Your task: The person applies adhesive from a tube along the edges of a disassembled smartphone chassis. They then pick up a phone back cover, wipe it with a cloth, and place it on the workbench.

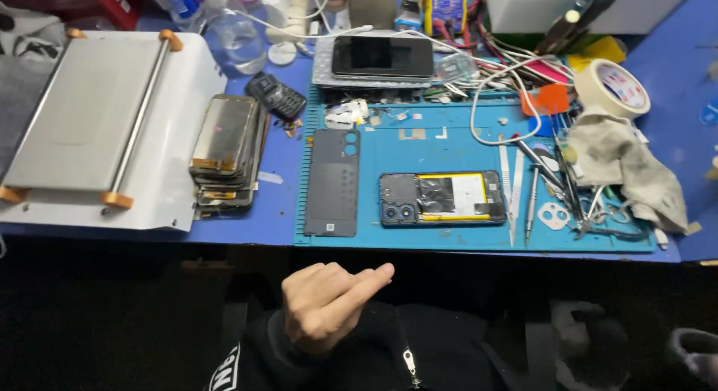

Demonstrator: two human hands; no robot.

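Observation:
My left hand [329, 305] hovers below the table's front edge, over my black zipped jacket. Its fingers are curled in with one finger pointing right, and it holds nothing. Nearest to it on the blue work mat [449, 148] lies an opened phone [441, 199], back side up, showing its battery and camera module. A dark grey back cover [333, 181] lies flat to the left of it. Tweezers [516, 189] and a screwdriver [532, 204] lie just right of the phone. My right hand is out of sight.
A stack of phone screens [228, 151] sits left of the mat, beside a white machine with a metal plate [90, 114]. At the back lie a dark-screened phone [381, 56], a small keypad phone [277, 95] and cables. A tape roll [613, 88] and a rag [628, 166] are at right.

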